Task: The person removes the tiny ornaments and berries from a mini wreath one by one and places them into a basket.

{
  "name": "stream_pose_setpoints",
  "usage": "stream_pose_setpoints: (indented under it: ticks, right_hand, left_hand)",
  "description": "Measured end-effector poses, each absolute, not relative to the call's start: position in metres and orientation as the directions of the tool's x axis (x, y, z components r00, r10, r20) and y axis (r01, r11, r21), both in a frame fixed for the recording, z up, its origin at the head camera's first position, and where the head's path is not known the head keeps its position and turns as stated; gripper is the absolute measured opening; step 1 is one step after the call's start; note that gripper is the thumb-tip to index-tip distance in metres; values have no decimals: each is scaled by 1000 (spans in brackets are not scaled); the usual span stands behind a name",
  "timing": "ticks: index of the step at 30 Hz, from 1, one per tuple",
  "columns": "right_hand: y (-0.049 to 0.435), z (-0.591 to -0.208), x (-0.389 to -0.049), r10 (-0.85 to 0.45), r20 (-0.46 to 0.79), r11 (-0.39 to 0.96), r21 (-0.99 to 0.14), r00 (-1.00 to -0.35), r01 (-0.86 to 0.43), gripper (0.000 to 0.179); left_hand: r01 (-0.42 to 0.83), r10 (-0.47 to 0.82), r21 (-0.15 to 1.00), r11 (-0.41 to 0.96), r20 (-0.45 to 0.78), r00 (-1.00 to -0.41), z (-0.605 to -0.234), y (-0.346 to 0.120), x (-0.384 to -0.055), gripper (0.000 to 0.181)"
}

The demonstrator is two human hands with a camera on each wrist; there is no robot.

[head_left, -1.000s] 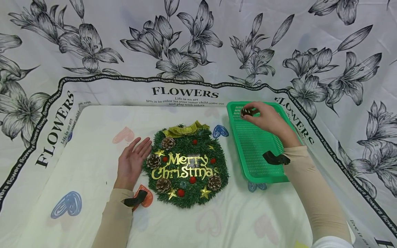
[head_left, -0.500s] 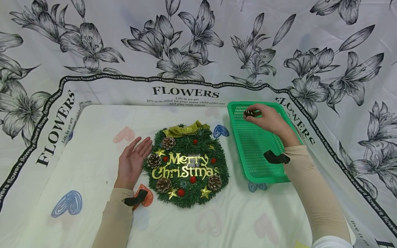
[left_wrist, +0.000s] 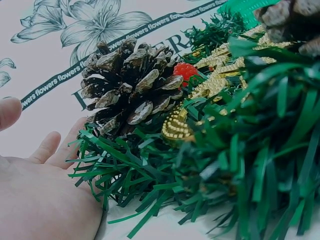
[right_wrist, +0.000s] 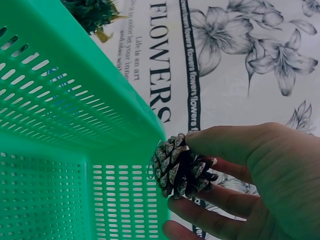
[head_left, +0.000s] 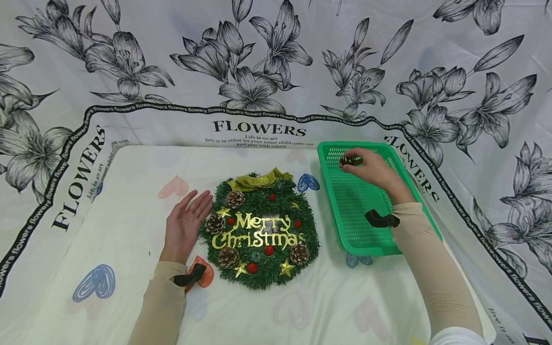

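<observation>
My right hand pinches a brown pine cone between thumb and fingers, above the far end of a green plastic basket. In the right wrist view the cone is beside the basket's rim. My left hand lies palm up with fingers extended, at the left edge of a green tinsel wreath. Gold "Merry Christmas" lettering crosses the wreath. Several pine cones sit on it, one of them near my left fingers, along with red berries, gold stars and a gold ribbon.
The wreath lies on a white cloth printed with hearts. A flower-print curtain rises behind and at both sides. The basket stands to the right of the wreath, near the table's right edge.
My right hand, with the pine cone, has shifted slightly to the right and a little lower over the basket. The left hand keeps its place by the wreath.
</observation>
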State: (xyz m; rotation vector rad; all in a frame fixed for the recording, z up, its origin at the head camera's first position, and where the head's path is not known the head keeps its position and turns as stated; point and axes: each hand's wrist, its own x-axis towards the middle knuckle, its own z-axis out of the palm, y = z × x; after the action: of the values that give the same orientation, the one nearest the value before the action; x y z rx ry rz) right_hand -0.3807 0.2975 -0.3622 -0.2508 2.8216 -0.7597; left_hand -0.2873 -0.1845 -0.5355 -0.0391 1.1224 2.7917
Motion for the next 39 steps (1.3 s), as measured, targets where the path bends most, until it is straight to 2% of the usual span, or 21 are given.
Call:
stream_pose_setpoints:
  ticks: [39]
  right_hand:
    - [297, -396, -390, -229, -234, 834, -547, -945, -66, 49]
  left_hand:
    - [-133, 113, 680, -721, -73, -991, -534, -184, -287, 62]
